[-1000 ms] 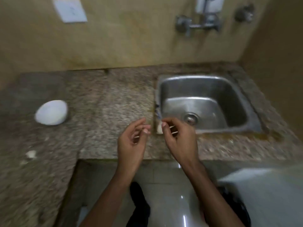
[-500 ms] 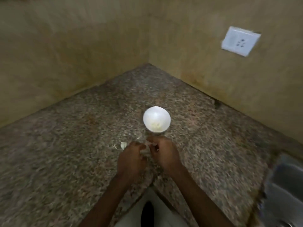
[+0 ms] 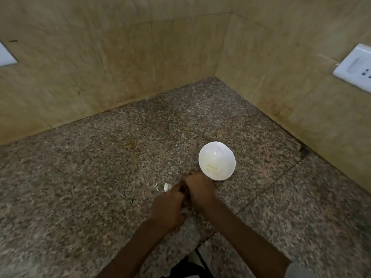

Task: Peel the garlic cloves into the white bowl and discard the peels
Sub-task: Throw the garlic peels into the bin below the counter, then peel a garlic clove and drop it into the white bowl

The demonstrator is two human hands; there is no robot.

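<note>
The white bowl (image 3: 215,152) stands on the granite counter (image 3: 100,177), with a few pale peeled cloves (image 3: 212,169) lying in its bottom. My right hand (image 3: 197,190) is just below and left of the bowl, almost touching its rim, fingers curled. My left hand (image 3: 167,207) is pressed against it, fingers curled too. Both hands close together on a small garlic clove; it is almost wholly hidden between the fingers. Loose garlic pieces (image 3: 165,186) lie on the counter just left of my hands.
The counter runs into a corner of tan tiled walls (image 3: 140,67). A white socket plate (image 3: 355,69) is on the right wall and another plate (image 3: 5,57) on the left wall. The counter's inner corner edge (image 3: 202,237) is below my wrists.
A second ago my hands hovered at the sink's edge, pinching something thin. The view has swung left to the corner, and my hands have come together beside the bowl.
</note>
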